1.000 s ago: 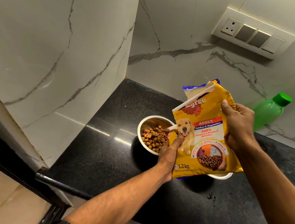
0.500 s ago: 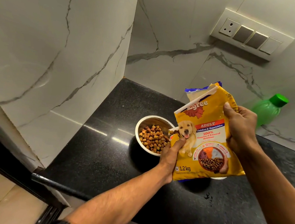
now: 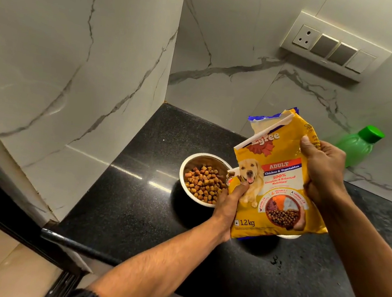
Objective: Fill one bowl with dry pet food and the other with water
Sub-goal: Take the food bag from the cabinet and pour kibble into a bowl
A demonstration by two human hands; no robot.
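kibble [image 3: 202, 182] fills the round steel bowl [image 3: 189, 162] on the black speckled counter [image 3: 134, 205], left of a mostly hidden white bowl [image 3: 288, 236]. above them, the left hand [image 3: 229, 202] and right hand [image 3: 323, 171] pinch the torn-open yellow pet food bag [image 3: 281, 182] by its edges. a green plastic bottle [image 3: 357, 146] stands far right.

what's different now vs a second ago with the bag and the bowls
Very little. The food bag has tipped slightly more upright, away from the steel bowl; no kibble is falling. Both hands kept their grip: left hand at the lower corner, right hand on the far edge. The kibble, the white bowl behind the bag and the green bottle look unchanged.
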